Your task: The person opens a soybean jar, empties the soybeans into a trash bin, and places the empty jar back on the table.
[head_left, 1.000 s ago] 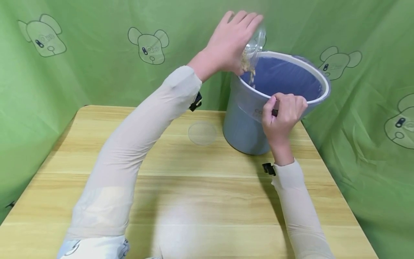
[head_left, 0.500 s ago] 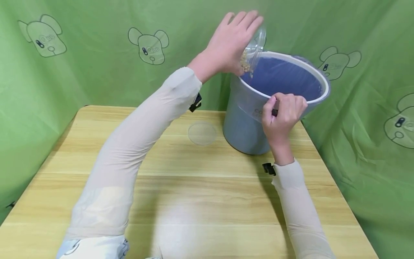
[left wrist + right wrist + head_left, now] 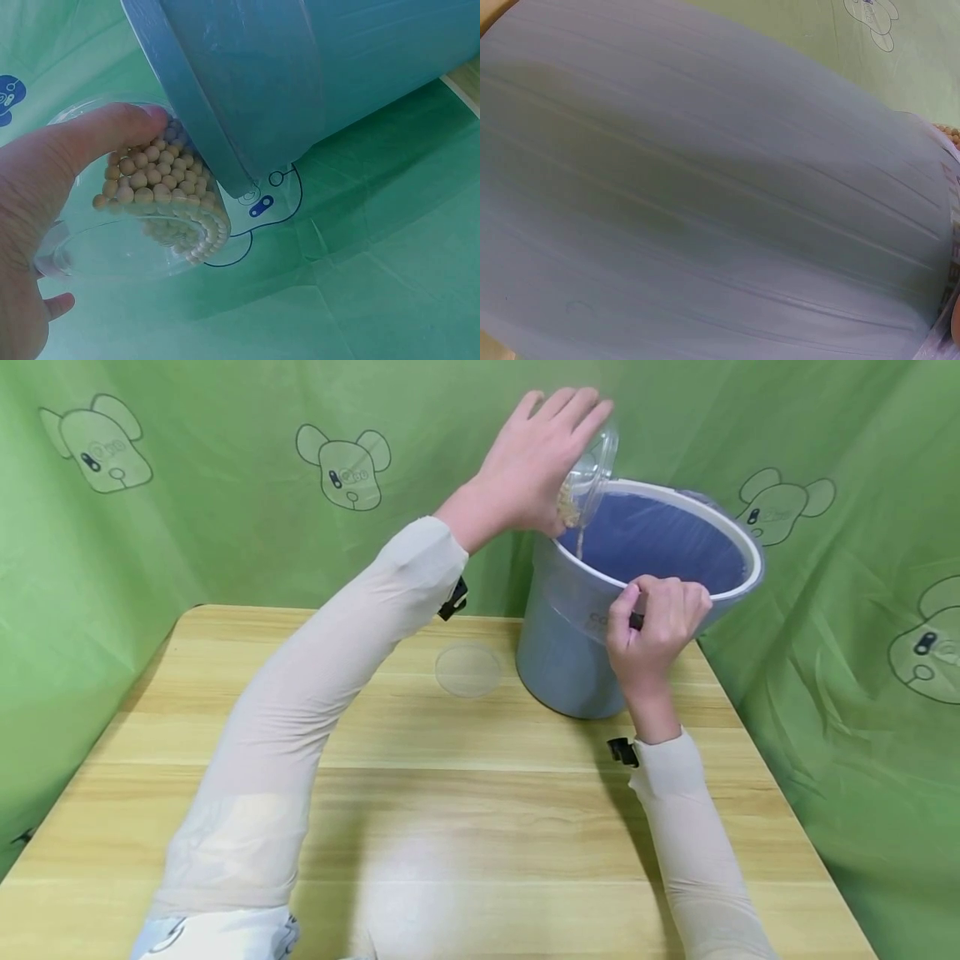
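Observation:
My left hand (image 3: 528, 468) grips a clear plastic jar (image 3: 602, 456), tipped sideways with its mouth over the left rim of a grey-blue trash can (image 3: 566, 652). Small round beige beads (image 3: 161, 176) fill the lower side of the jar, seen close up in the left wrist view with my thumb across the jar's side. A thin streak of beads falls from its mouth into the can. My right hand (image 3: 660, 618) holds the can's front rim, fingers curled over it and thumb outside. In the right wrist view the can's ribbed wall (image 3: 705, 180) takes up most of the picture.
A clear round disc (image 3: 468, 670) lies flat on the wooden table (image 3: 450, 827), left of the can. The can stands at the table's back right, lined with a translucent bag. Green curtains (image 3: 247, 527) with mouse-like drawings surround the table.
Beads keep dropping from the tilted jar into the can; the falling stream looks thinner than one second ago. Both hands and the can have stayed nearly still.

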### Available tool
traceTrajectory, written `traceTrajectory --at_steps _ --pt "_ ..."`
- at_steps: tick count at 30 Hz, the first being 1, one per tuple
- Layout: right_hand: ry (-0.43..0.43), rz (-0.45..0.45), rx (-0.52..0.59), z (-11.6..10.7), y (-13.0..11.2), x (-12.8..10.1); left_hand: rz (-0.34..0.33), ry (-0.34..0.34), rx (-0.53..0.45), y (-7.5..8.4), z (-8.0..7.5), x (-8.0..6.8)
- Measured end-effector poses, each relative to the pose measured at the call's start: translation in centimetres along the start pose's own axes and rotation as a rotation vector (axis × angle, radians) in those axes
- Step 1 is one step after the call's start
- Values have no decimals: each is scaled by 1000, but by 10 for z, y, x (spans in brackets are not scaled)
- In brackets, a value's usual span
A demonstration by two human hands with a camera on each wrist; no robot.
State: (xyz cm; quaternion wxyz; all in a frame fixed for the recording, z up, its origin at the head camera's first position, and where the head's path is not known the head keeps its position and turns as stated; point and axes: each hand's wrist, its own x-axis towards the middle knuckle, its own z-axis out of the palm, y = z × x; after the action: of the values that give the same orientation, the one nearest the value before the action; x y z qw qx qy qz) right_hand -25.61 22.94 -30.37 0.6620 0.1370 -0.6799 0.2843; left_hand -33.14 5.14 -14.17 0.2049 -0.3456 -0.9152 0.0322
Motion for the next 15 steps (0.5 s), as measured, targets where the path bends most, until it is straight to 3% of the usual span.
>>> traceTrajectory --at_steps 15 --pt "8 -4 -4 -1 -4 2 22 23 -19 1 3 -1"
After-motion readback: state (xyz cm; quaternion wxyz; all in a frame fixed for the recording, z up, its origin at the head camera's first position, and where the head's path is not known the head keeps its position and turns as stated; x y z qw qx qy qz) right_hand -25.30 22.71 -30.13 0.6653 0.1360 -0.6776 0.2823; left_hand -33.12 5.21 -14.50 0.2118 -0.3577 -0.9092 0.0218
